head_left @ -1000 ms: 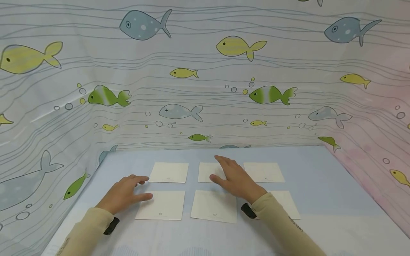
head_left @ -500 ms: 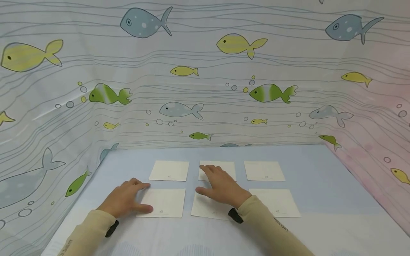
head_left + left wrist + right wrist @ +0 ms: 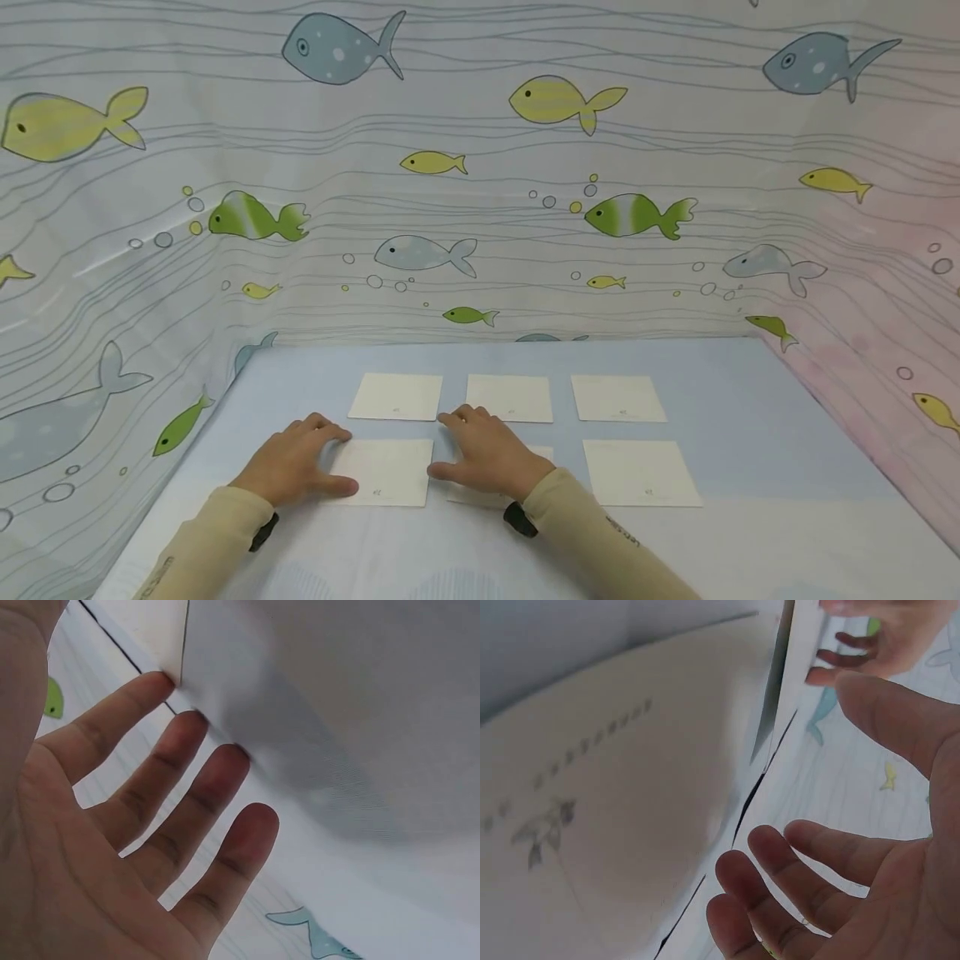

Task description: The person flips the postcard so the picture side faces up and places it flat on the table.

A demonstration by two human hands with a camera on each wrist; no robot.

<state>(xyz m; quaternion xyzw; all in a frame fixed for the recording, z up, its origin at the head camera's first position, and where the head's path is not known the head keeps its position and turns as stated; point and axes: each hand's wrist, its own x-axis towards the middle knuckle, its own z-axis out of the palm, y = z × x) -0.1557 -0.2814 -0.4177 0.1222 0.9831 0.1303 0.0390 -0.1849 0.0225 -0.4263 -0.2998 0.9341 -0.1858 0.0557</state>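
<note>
Several white cards lie flat in two rows, each with a small printed mark near its front edge. My left hand (image 3: 291, 461) is at the left side of the front left card (image 3: 386, 472), thumb over that card, fingers spread apart in the left wrist view (image 3: 157, 795). My right hand (image 3: 487, 454) is above the front middle card (image 3: 471, 497) and hides most of it. Its thumb and fingertips are near the right edge of the front left card. In the right wrist view the fingers (image 3: 757, 877) are spread, with a printed card (image 3: 622, 772) below.
The back row holds a left card (image 3: 396, 397), a middle card (image 3: 510, 398) and a right card (image 3: 618, 398). A front right card (image 3: 642, 473) lies beside my right forearm. The pale blue table (image 3: 757, 417) meets a fish-patterned curtain (image 3: 495, 208) behind and at both sides.
My right hand has moved left and toward me, from the back middle card to the right edge of the front left card. My left hand has shifted slightly, its thumb lower on that card.
</note>
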